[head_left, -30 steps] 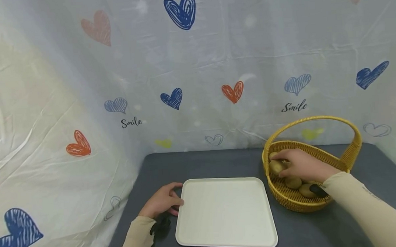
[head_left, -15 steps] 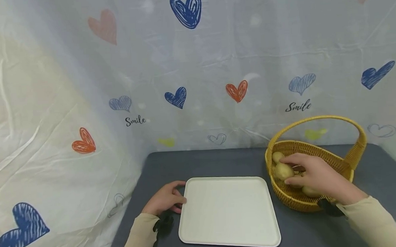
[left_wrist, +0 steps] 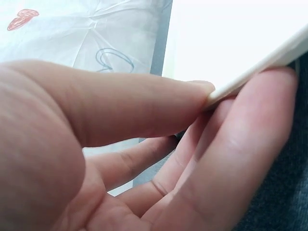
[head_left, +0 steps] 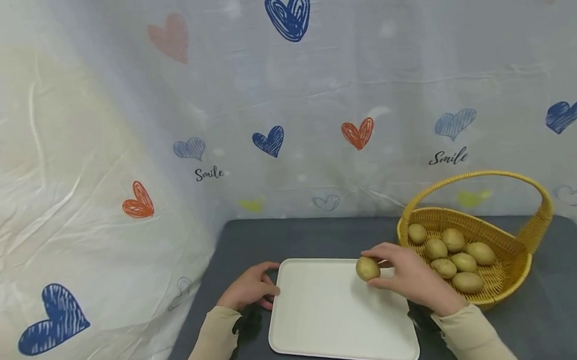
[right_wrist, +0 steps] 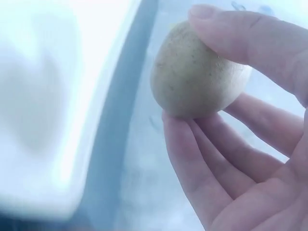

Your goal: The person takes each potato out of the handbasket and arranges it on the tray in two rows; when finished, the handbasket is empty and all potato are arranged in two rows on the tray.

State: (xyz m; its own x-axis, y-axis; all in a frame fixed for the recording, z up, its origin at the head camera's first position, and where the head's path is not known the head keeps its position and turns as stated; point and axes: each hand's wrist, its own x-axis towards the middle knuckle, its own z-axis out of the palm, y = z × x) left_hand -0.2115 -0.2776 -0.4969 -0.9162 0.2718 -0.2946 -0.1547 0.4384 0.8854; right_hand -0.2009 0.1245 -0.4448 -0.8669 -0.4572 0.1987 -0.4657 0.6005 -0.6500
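Observation:
My right hand [head_left: 408, 274] pinches a potato [head_left: 367, 269] between thumb and fingers, over the right part of a white tray [head_left: 333, 312]. In the right wrist view the potato [right_wrist: 192, 72] is round and pale brown, thumb on one side and fingertips on the other. At the tray's left edge my left hand [head_left: 252, 287] grips the rim. The left wrist view shows the thumb [left_wrist: 144, 108] on the rim and fingers underneath. A yellow wicker basket [head_left: 514, 267] stands right of the tray, with several potatoes [head_left: 468, 283] inside.
The basket's tall handle [head_left: 477, 176] arches over it. Dark grey cloth [head_left: 310, 235] covers the table under the tray. Behind hangs a pale curtain [head_left: 313, 93] printed with hearts, which also runs along the left side.
My right hand has lifted a potato out of the basket and carried it left over the tray. The left hand still holds the tray's edge.

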